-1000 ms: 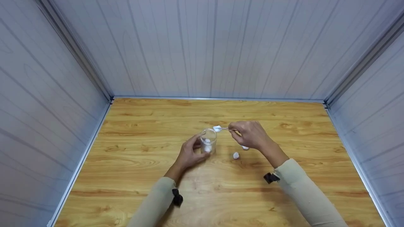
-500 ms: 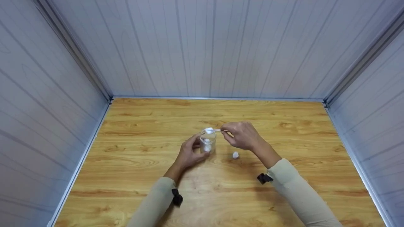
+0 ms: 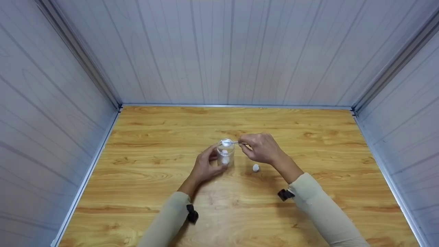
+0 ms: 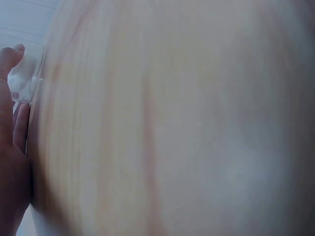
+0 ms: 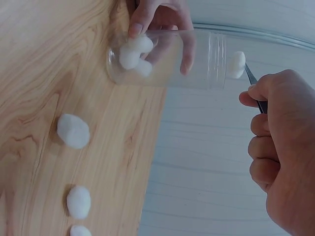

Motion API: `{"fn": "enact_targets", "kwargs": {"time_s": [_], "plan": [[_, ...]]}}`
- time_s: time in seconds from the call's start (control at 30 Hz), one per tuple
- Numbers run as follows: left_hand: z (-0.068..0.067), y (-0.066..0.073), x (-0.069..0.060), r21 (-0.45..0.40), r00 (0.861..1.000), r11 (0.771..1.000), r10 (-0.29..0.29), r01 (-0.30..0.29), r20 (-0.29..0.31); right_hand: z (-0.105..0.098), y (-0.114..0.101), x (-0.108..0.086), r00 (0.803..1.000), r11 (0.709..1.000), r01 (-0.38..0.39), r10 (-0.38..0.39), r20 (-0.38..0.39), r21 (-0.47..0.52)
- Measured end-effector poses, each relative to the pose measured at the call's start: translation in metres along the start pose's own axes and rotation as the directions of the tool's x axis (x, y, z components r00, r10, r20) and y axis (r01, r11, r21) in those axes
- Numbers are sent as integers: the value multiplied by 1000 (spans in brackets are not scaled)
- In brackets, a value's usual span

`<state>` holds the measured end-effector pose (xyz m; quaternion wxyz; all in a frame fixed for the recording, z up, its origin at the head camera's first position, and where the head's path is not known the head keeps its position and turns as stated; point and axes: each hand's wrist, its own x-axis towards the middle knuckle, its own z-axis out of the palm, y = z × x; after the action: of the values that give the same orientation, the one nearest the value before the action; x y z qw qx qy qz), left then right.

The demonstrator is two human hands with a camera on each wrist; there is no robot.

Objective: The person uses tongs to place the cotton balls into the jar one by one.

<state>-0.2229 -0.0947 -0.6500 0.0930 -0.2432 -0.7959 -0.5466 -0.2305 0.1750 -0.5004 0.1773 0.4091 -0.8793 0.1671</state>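
Observation:
A clear jar (image 5: 172, 76) stands upright on the wooden table, with several white cotton balls (image 5: 132, 58) at its bottom. My left hand (image 3: 205, 167) grips the jar from the left side, thumb in front and fingers behind. With thumb and index finger, my right hand (image 3: 262, 149) pinches a pair of tweezers (image 5: 251, 76). Their tips hold one cotton ball (image 5: 237, 65) just above the jar's open mouth. In the left wrist view, only part of the left hand and the jar shows at the left edge.
Three loose cotton balls lie in a row on the table in the right wrist view, the nearest cotton ball (image 5: 73, 131) beside the jar. The head view shows just one loose ball (image 3: 256, 168). Pale panel walls (image 3: 233, 51) enclose the table (image 3: 154, 212).
My right hand has moved left, bringing the tweezers and cotton ball from beside the jar's rim to over its mouth. The left hand and jar stay in place.

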Motion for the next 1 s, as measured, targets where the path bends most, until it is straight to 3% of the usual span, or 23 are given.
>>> {"fn": "enact_targets", "kwargs": {"time_s": [0.1, 0.33, 0.53, 0.8, 1.0], "plan": [[0, -1, 0, -1, 1000, 1000, 16, -16, -2, 0, 0, 0, 1000, 1000, 3, -3, -4, 1], [-1, 9, 2, -14, 997, 997, -72, 72, 22, -1, 1, -1, 1000, 1000, -9, 9, 10, 4], [-1, 10, 2, -5, 994, 995, -102, 102, 31, -1, 1, -2, 1000, 1000, -20, 20, 14, 6], [-1, 8, 1, -2, 997, 998, -69, 69, 28, -2, 1, -3, 998, 999, -53, 52, 35, 5], [1, 1, 1, 4, 1000, 1000, 0, 0, -2, -4, 2, -3, 998, 999, -54, 54, 33, -3]]}}
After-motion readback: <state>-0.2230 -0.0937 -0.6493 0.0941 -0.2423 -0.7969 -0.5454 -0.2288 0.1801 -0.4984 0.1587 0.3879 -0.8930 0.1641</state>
